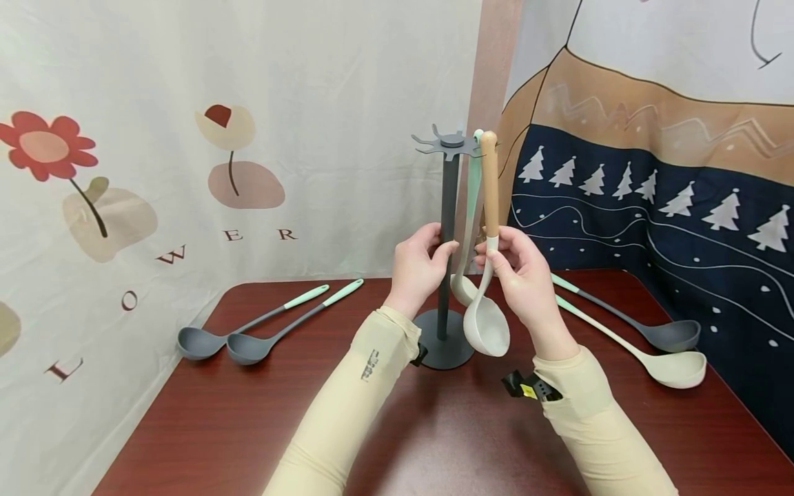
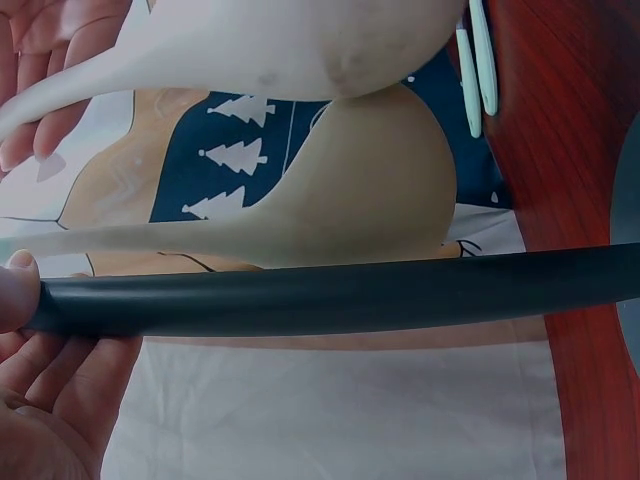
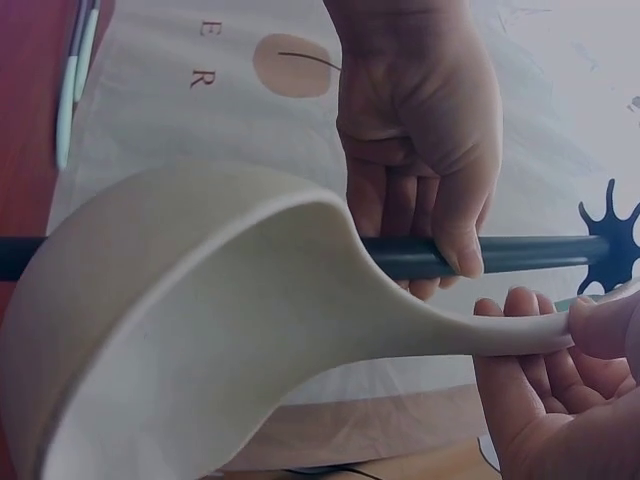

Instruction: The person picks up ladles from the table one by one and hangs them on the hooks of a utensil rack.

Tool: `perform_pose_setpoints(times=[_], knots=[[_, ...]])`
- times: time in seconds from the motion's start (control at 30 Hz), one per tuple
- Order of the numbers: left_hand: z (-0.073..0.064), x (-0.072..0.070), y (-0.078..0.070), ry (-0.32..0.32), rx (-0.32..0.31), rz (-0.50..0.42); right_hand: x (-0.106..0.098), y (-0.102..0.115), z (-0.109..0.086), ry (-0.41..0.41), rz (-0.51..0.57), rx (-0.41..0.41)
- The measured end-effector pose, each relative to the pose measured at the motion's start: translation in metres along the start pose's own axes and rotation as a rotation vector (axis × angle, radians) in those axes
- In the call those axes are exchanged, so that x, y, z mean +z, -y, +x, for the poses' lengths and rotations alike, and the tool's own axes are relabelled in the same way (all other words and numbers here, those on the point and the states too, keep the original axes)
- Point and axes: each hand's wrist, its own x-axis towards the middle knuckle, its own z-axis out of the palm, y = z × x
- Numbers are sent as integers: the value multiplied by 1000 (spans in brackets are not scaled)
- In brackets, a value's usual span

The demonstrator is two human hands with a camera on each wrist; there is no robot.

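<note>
A dark grey utensil stand (image 1: 448,207) rises from a round base, with hooks fanned around its top. My left hand (image 1: 422,265) grips its pole between thumb and fingers. In my right hand (image 1: 526,275) is a cream ladle with a wooden handle (image 1: 486,327), pinched at the neck just below the wood. It is upright, bowl down, its handle top beside the hooks; whether it touches one I cannot tell. Behind it a cream ladle with a green handle (image 1: 474,182) hangs from the stand. The left wrist view shows both bowls, the held ladle (image 2: 300,45) overlapping the hanging ladle (image 2: 380,180).
Two grey ladles with green handles, one farther left (image 1: 201,342) and one nearer the stand (image 1: 250,349), lie on the brown table (image 1: 248,427). To the right lie another grey ladle (image 1: 673,335) and a cream ladle (image 1: 676,370). Printed curtains (image 1: 347,138) hang behind.
</note>
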Motion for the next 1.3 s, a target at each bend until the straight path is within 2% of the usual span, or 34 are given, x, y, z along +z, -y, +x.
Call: perform_pose_setpoints(times=[0.57, 1.3], knots=[[1, 0, -1, -2, 7, 1, 7, 1, -1, 33, 106, 27], [-1, 0, -1, 11, -24, -26, 0, -3, 0, 44, 51, 19]])
